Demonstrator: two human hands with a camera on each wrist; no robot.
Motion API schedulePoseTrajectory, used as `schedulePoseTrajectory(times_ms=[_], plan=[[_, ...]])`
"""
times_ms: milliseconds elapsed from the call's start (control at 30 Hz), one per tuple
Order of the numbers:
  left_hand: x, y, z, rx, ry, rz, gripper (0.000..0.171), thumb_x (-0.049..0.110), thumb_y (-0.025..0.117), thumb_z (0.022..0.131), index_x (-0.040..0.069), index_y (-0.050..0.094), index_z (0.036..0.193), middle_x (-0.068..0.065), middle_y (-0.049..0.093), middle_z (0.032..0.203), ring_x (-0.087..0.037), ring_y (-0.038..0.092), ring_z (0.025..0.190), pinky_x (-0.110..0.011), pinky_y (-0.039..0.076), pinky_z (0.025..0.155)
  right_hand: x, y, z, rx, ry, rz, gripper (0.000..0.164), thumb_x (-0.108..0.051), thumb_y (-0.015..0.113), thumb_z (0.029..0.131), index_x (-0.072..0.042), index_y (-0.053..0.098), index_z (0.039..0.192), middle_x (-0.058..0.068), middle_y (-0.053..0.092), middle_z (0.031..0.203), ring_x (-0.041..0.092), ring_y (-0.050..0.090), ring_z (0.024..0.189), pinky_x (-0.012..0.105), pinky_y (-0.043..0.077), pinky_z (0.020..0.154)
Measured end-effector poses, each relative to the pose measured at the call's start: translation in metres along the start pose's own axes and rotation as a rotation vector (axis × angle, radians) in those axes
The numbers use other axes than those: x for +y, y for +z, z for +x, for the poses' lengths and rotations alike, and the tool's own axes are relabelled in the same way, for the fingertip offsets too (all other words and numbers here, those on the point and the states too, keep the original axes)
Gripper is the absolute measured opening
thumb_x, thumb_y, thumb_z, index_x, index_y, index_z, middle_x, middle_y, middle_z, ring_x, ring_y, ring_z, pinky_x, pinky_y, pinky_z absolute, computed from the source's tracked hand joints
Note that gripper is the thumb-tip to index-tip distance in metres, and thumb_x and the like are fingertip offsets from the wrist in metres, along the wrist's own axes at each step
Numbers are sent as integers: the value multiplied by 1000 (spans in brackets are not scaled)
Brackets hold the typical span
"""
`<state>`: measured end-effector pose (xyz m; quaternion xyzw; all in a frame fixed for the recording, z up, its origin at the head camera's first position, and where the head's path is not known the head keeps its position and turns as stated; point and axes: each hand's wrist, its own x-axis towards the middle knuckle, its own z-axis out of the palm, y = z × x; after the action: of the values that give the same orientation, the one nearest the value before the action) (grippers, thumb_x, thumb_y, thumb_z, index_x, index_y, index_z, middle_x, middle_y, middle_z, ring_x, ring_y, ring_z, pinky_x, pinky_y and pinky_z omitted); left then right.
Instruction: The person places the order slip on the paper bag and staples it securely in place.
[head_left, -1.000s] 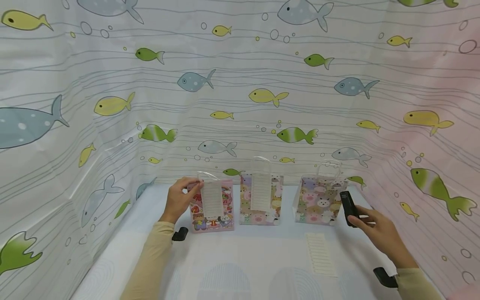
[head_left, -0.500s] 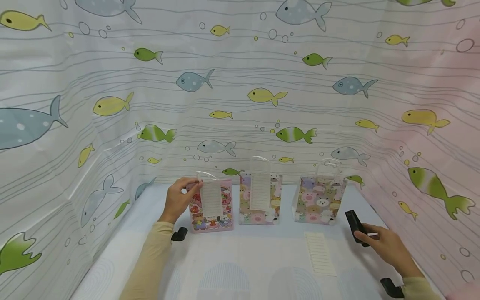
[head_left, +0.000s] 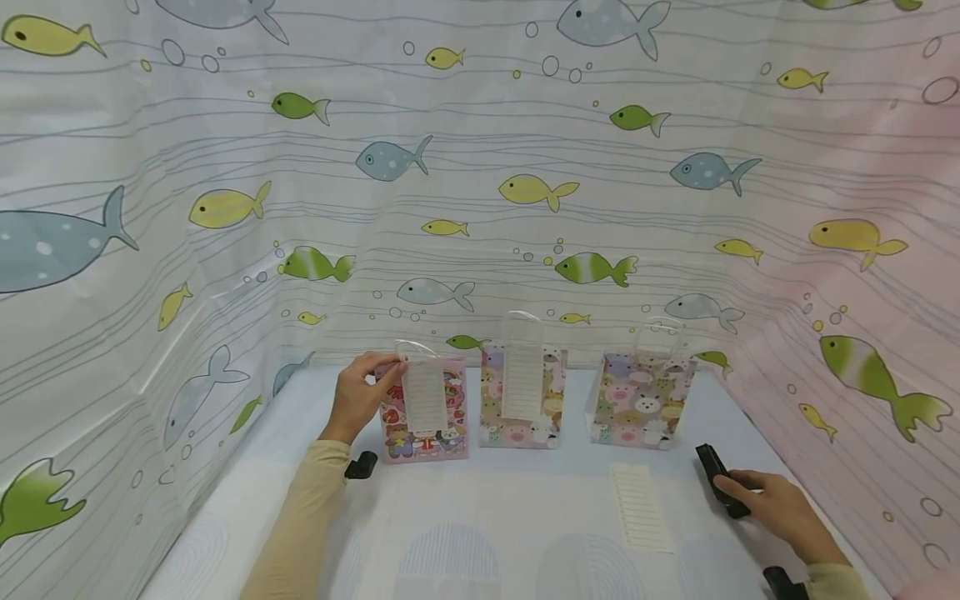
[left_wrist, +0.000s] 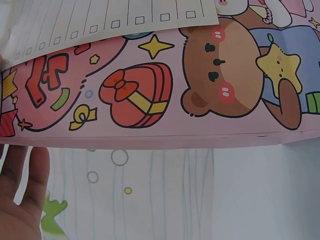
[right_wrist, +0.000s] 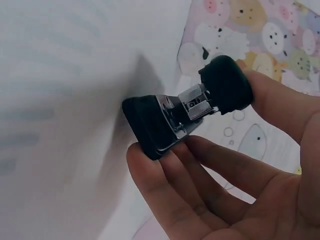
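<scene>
At the left, my left hand [head_left: 360, 396] pinches the top of a pink cartoon-print gift bag [head_left: 426, 450] together with a lined paper slip [head_left: 426, 398] on its front. In the left wrist view, the slip [left_wrist: 115, 25] shows a row of little checkboxes and covers part of the bag's print [left_wrist: 225, 70]. My right hand [head_left: 776, 504] holds a black stapler [head_left: 722, 482] low over the table's right side. The right wrist view shows the stapler [right_wrist: 145, 125] end-on, thumb on one half and fingers under the other.
A middle gift bag [head_left: 491, 432] with animal faces stands upright, a lined slip [head_left: 522, 387] on its front. The right animal-print bag [head_left: 641, 404] bears no visible slip. A loose lined slip [head_left: 641, 508] lies on the table [head_left: 540, 500]. Fish-print sheeting [head_left: 480, 150] surrounds the table.
My right hand has moved down and slightly right with the stapler, away from the right bag. The left hand and the bags have stayed in place.
</scene>
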<state>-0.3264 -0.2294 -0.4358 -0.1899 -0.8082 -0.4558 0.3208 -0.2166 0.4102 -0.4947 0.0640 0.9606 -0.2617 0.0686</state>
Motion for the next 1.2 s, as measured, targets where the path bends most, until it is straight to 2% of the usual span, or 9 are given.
schedulePoseTrajectory(times_ms=[100,200,267,333,633,800,967,1133,1200], plan=[[-1,0,0,-7,-3,6,19,26,77,93,20,77,110,5,71,110,-14,61,106,-27,46,92,2,-1,1,-2,34,20,93,-70,49,97,16,54,133,39,56,129,54,57,113,61,50,85],[-2,1,1,-7,-4,9,19,27,76,93,20,77,111,6,71,110,-13,61,106,-25,45,92,3,-1,0,9,58,39,95,-72,49,95,16,56,130,34,65,115,40,67,95,56,54,79],[-3,0,1,-2,0,12,19,28,76,93,20,77,111,6,71,110,-13,61,106,-25,45,91,3,-2,0,21,54,46,96,-72,50,94,16,56,130,29,68,108,30,68,86,53,55,76],[-3,0,1,3,3,11,19,27,76,94,20,77,111,5,71,110,-13,61,106,-25,45,90,2,-4,-1,31,50,48,95,-72,51,94,16,57,130,25,70,105,26,68,83,51,55,73],[-1,0,4,-3,-2,-27,18,24,77,93,20,76,110,4,71,108,-13,62,103,-24,46,88,3,-9,-3,65,38,105,78,-58,61,97,12,57,131,35,66,114,32,74,84,58,53,76],[-3,-1,9,1,-10,-47,17,21,77,92,19,77,109,3,71,106,-12,61,98,-24,46,84,3,-9,-3,65,29,129,73,-53,63,98,12,57,131,35,64,118,31,73,85,55,55,77],[-6,-2,12,-6,-33,-38,18,26,77,93,21,77,111,5,71,107,-11,60,99,-24,45,83,1,-8,-4,72,19,129,68,-49,64,98,11,58,130,35,64,118,31,73,84,53,56,76],[-7,-3,11,-5,-67,-43,23,28,76,94,20,75,116,3,71,112,-15,62,103,-33,48,86,0,-8,-5,79,13,133,67,-48,64,99,11,58,130,35,64,119,29,73,83,50,56,76],[-6,-3,10,0,-86,-52,29,28,76,93,18,74,120,1,70,116,-18,61,108,-39,47,91,-1,-8,-6,78,13,135,67,-48,64,99,11,58,130,34,64,119,29,73,84,51,56,76]])
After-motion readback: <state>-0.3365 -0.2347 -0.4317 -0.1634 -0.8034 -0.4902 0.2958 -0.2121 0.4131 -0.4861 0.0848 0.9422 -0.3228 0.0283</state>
